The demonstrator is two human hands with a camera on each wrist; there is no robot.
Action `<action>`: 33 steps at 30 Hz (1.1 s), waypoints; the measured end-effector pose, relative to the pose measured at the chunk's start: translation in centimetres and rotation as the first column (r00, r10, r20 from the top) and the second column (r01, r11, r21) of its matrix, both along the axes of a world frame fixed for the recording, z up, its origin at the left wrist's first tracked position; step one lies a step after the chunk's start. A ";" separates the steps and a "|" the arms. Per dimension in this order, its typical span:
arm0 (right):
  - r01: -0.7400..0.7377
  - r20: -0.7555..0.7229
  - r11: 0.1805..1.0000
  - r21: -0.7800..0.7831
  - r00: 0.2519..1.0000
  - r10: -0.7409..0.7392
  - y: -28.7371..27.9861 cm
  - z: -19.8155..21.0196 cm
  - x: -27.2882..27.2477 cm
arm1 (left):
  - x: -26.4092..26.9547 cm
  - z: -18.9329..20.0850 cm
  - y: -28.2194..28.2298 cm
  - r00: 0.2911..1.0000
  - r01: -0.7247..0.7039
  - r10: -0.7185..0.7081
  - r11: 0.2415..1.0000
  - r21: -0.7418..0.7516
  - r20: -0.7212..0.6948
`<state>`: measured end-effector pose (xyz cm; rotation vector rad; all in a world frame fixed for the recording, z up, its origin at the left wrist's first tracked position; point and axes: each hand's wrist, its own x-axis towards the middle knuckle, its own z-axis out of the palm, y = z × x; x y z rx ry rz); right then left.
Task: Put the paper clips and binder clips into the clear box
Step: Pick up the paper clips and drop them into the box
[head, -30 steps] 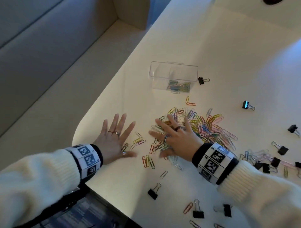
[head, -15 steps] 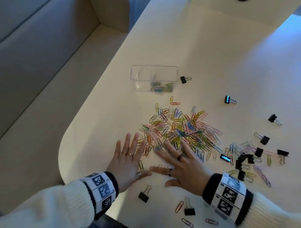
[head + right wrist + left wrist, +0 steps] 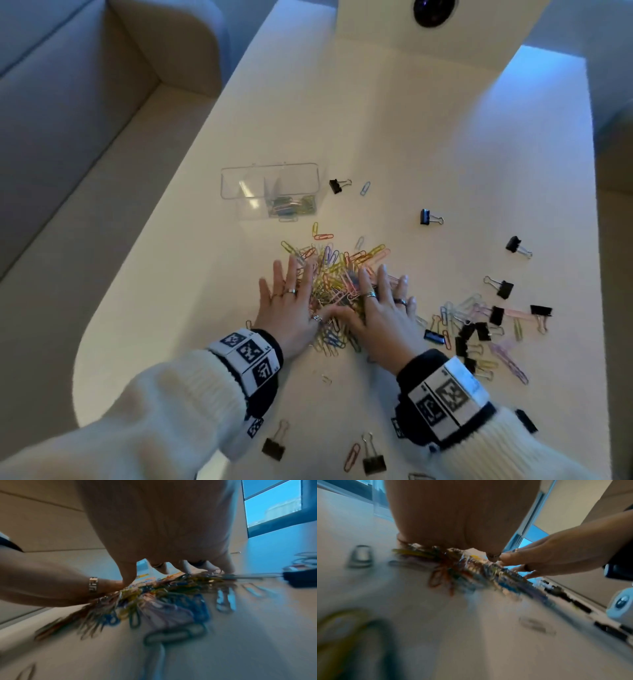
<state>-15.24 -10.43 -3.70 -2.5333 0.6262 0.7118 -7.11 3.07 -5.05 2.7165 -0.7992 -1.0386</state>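
A heap of coloured paper clips lies in the middle of the white table. My left hand lies flat against the heap's left side, fingers straight. My right hand lies flat on its right side, and the two thumbs meet over the clips nearest me. The clear box stands beyond the heap, with some paper clips in its right compartment. Black binder clips lie scattered to the right among pale paper clips. Both wrist views are blurred; the paper clips show under my palm, and a bunched heap in the left one.
Lone binder clips lie near the box, further right and near the front edge. The table's rounded left edge drops toward a beige sofa. A dark round object sits at the far end.
Both hands have moved together around the heap, pushing the loose clips into a tighter pile between them. The thumbs now meet at its near side.
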 end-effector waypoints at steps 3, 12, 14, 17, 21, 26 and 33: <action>0.047 0.089 0.998 -0.031 0.995 -0.044 -1.2 0.7 2.1 | 1.9 0.6 -1.3 0.998 -0.049 0.054 0.992 -0.119 0.045; -0.197 -0.039 0.980 -0.027 0.980 0.196 -3.2 0.6 6.6 | 4.2 -0.3 -3.4 0.985 0.169 -0.163 0.979 -0.118 0.059; -0.195 0.018 0.981 -0.022 0.981 0.195 -3.5 1.0 6.6 | 4.0 0.5 -3.1 0.990 0.135 -0.143 0.965 -0.224 -0.018; -0.085 0.175 0.995 -0.054 0.980 0.093 -5.6 1.0 9.3 | 5.0 2.7 -2.2 0.996 0.064 -0.035 0.919 -0.389 0.082; -0.108 0.160 0.987 -0.116 0.979 0.126 -8.3 0.2 13.9 | 7.2 6.2 -1.6 0.935 0.097 0.096 0.856 -0.508 0.341; -0.310 0.019 0.916 -0.255 0.945 0.326 -8.0 -0.4 13.6 | 10.9 7.9 -0.6 0.805 0.194 0.194 0.807 -0.558 0.561; -0.354 0.167 0.919 -0.174 0.909 0.382 -3.1 0.6 8.0 | 13.2 6.7 0.9 0.860 -0.013 0.209 0.921 -0.389 0.465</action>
